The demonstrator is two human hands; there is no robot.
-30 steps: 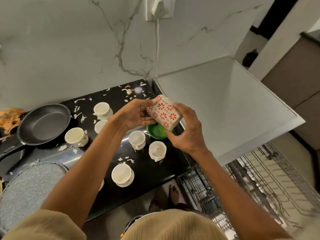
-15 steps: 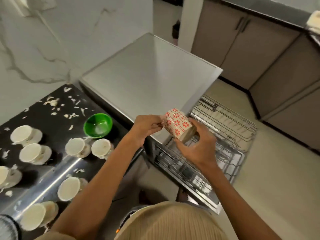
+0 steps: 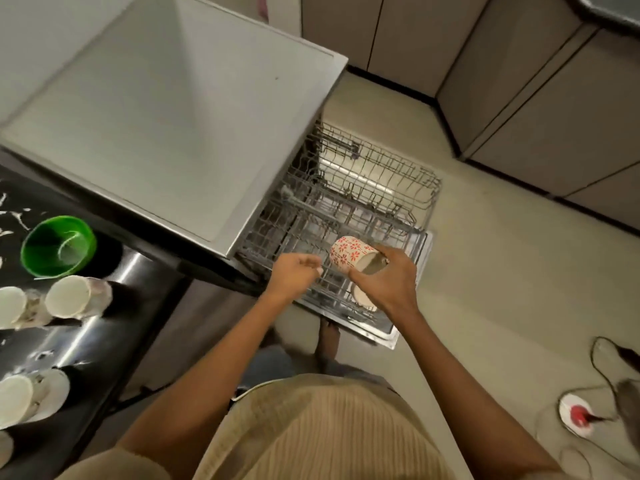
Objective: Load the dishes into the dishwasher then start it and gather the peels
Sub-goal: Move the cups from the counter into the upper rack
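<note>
My right hand (image 3: 389, 280) grips a white mug with red flowers (image 3: 348, 255), tipped on its side above the pulled-out wire rack (image 3: 367, 209) of the dishwasher (image 3: 166, 109). The mug's mouth faces my palm. My left hand (image 3: 294, 273) hangs just left of the mug with fingers loosely curled, holding nothing. Another pale dish (image 3: 362, 296) sits in the rack under my right hand, partly hidden. On the black counter (image 3: 114, 327) at the left stand a green bowl (image 3: 57, 245), several white cups (image 3: 74, 296) and scattered white peels (image 3: 17, 216).
The grey dishwasher top fills the upper left. Beige cabinets (image 3: 554, 98) run along the far right. A cable (image 3: 602, 368) and a red-and-white object (image 3: 576, 415) lie on the floor at the lower right. My feet stand next to the open dishwasher door.
I turned from the counter toward the dishwasher. The mug went from both hands down over the rack, and my left hand let go of it.
</note>
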